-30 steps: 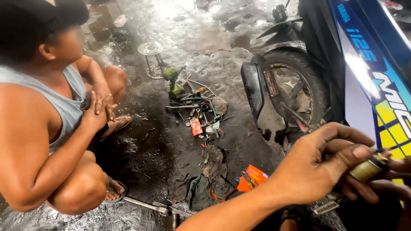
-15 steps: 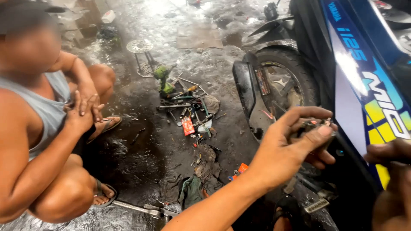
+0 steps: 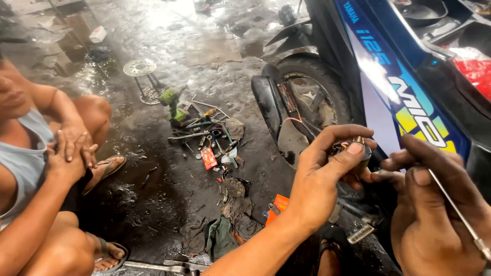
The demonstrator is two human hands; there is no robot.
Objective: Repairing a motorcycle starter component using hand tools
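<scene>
Left hand (image 3: 322, 179): fingers pinched around a small metal part (image 3: 356, 145), possibly a plug, raised for close work beside the motorcycle's rear wheel (image 3: 307, 102). Right hand (image 3: 434, 204): closed on thin metal rod (image 3: 455, 209), tip angled toward the part.

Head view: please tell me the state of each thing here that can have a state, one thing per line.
Left hand: raised, fingertips pinching a small metal part.
Right hand: closed around a thin metal rod.
Scooter: parked, rear wheel on the ground.
Floor: wet and dirty.
Hand tools: lying scattered on the floor.
Green power drill: lying on the floor.
Crouching person's hands: clasped together.
</scene>
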